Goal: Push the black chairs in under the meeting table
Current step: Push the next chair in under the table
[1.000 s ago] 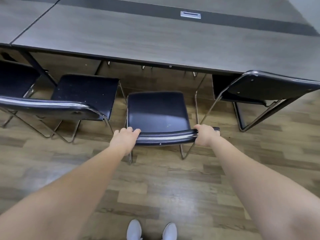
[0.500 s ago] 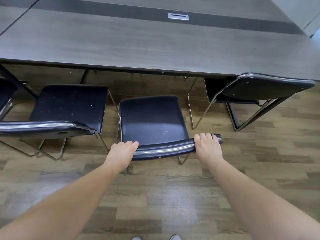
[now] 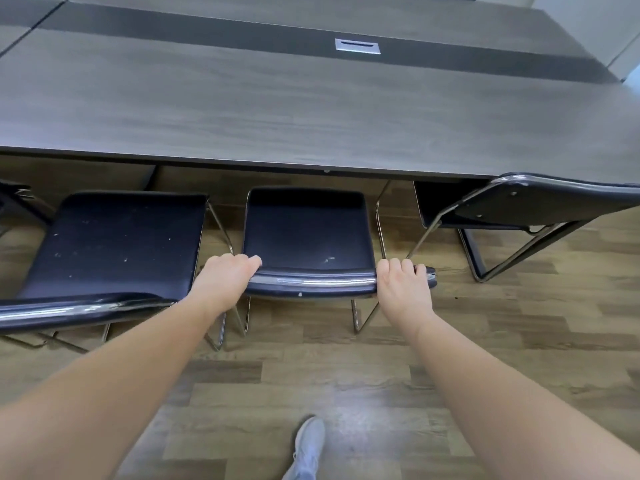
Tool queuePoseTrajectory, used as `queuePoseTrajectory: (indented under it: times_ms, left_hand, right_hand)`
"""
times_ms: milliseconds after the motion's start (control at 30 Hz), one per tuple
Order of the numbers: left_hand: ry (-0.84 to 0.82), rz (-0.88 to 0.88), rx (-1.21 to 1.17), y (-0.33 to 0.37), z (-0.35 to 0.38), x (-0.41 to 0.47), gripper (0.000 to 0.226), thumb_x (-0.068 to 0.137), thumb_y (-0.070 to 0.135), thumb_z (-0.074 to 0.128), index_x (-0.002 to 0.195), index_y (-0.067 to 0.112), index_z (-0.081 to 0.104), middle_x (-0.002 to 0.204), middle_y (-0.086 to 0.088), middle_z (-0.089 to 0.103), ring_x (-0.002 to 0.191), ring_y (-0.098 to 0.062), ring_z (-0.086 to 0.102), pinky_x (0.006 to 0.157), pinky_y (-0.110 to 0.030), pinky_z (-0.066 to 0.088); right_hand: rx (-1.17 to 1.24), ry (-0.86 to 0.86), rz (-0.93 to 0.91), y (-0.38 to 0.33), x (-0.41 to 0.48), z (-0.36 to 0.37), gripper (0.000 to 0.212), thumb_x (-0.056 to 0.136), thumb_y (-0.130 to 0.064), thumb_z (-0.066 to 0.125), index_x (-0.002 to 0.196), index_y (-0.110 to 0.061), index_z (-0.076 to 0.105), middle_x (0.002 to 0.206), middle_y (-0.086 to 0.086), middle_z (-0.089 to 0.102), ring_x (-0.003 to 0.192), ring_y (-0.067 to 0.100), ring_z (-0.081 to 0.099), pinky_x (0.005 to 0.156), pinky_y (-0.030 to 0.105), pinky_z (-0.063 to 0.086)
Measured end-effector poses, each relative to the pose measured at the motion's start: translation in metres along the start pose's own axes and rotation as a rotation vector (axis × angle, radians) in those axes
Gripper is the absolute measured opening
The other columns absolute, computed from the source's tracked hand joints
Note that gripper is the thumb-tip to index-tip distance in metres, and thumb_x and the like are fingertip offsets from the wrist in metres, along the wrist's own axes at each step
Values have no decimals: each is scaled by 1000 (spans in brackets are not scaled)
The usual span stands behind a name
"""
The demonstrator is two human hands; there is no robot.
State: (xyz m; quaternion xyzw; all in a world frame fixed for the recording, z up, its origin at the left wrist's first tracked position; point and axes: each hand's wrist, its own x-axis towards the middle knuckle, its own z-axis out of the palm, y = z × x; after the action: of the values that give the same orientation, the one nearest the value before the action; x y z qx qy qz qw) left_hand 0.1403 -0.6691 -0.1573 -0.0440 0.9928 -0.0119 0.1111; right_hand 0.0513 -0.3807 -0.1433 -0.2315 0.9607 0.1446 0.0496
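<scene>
**Fingers [image 3: 247, 263] hold the chair back**

Fingers of both hands curl tight over the middle chair's [image 3: 304, 233] top rail. Its seat sits just at the counter [image 3: 277, 109] edge. Light metal legs should slide easily; hold the rail ends.

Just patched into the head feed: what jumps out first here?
Both hands grip the backrest of the middle black chair: left hand at its left end, right hand at its right, facing the meeting table. Black chairs stand at each side, left and right.
</scene>
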Motion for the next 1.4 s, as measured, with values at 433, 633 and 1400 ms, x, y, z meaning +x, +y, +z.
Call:
queuePoseTrajectory:
  times_ms: [433,633,1400]
  left_hand:
    - [188,-92,46,-31,-22,149,62,76,-3,61,132,19,44,114,-15,51,99,-34,50,80,-43,47]
    - [285,-137,165,-36,-31,197,80,62,6,80,133,23,46,107,-18,55,95,-37,53,74,-45,44]
    - [16,-228,-231,-41,-128,197,39,88,26,54,126,17,51,130,-14,49,120,-35,46,98,-46,40]
  right_hand:
    - [66,40,44,24,150,-10,26,88,-17,55,111,-12,43,112,11,57,105,32,51,95,47,37]
    - [45,75,61,36,201,-12,29,87,-16,54,112,-10,41,113,15,53,103,34,49,91,45,37]
    - [741,-142,135,47,233,-107,39,90,-33,55,123,-11,54,125,14,58,112,32,54,93,38,46]
